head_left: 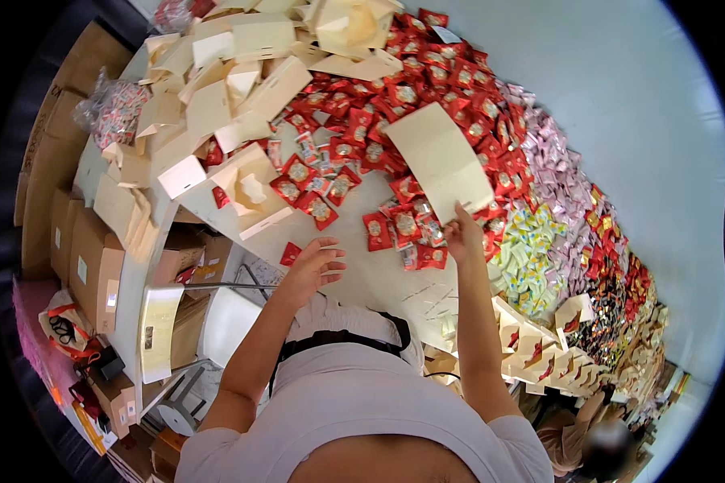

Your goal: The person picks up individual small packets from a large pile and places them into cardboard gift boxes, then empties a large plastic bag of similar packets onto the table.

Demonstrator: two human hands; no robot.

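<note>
My right hand (462, 232) grips one end of a cream paper box (440, 160), which looks flat or only slightly bent and is held over the pile of red wrapped packets (459, 78). Fingers apart and holding nothing, my left hand (315, 270) hovers near the table's front edge, close to a lone red packet (290, 253). Between my hands, a small cluster of red packets (406, 224) lies on the white tabletop (344, 247), with small white-and-red sachets among them. An open cream box (252, 188) lies tilted beyond my left hand.
Many cream boxes (211, 111) heap at the far left beside a plastic bag of small sachets (121, 111). Pink packets (556, 163) and green-yellow packets (528, 256) spread rightward. Standing boxes (538, 356) line the right front. A person (580, 435) is at lower right; cartons (90, 259) stand left.
</note>
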